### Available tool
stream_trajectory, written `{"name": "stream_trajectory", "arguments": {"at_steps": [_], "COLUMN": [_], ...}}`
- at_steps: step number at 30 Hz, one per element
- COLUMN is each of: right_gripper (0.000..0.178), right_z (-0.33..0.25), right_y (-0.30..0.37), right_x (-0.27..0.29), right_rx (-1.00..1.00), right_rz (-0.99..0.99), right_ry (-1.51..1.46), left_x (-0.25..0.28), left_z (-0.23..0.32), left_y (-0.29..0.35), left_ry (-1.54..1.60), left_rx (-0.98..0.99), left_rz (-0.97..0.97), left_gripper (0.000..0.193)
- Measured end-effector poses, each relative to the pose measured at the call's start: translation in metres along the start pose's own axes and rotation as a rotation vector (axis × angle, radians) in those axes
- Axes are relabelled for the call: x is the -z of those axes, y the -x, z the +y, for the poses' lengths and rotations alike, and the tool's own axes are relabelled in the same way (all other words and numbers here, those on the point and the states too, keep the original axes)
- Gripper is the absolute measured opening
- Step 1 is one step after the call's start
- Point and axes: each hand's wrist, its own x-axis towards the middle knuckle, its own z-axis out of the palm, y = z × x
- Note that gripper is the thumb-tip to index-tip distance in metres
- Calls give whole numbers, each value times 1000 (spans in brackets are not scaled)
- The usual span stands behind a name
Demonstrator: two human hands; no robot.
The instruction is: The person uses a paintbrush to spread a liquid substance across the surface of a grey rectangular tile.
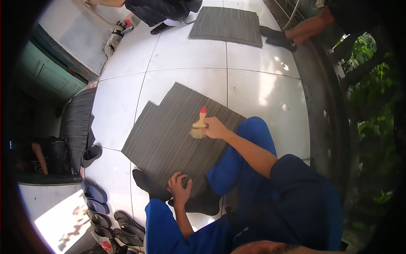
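Observation:
A dark grey striped carpet tile [165, 131] lies before me on the floor and partly over my feet, with a notch at its far left edge. My right hand [215, 128] is closed round a paintbrush [199, 122] with a pale wooden handle and a red tip. The brush's light bristles are over the tile's right half; I cannot tell whether they touch it. My left hand [179, 188] rests at the tile's near edge with fingers spread, touching its surface.
Another striped carpet tile [226, 25] lies farther off between two other people's legs. Striped tiles [78, 122] lean by the doorway at left, where another person sits. Several sandals [95, 192] line the lower left. Dark railing and plants [368, 106] border the right.

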Motion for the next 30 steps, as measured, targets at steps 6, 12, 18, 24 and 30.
{"name": "stream_trajectory", "arguments": {"at_steps": [6, 12, 18, 24, 30], "right_gripper": [29, 33, 29, 36, 40], "right_z": [17, -21, 13, -18, -20], "right_y": [-37, -8, -33, -20, -22], "right_x": [39, -9, 26, 14, 4], "right_rx": [-102, 38, -39, -128, -47], "right_rz": [862, 156, 730, 559, 107], "right_ry": [-58, -28, 15, -125, -93], "left_x": [13, 13, 6, 14, 9], "left_z": [9, -1, 8, 6, 2], "left_y": [-6, 1, -3, -3, -4], "left_ry": [-18, -53, -38, -29, -29], "left_rx": [-14, 2, -25, -9, -11], "left_rz": [40, 16, 41, 14, 45], "left_gripper": [33, 33, 34, 33, 31]}}
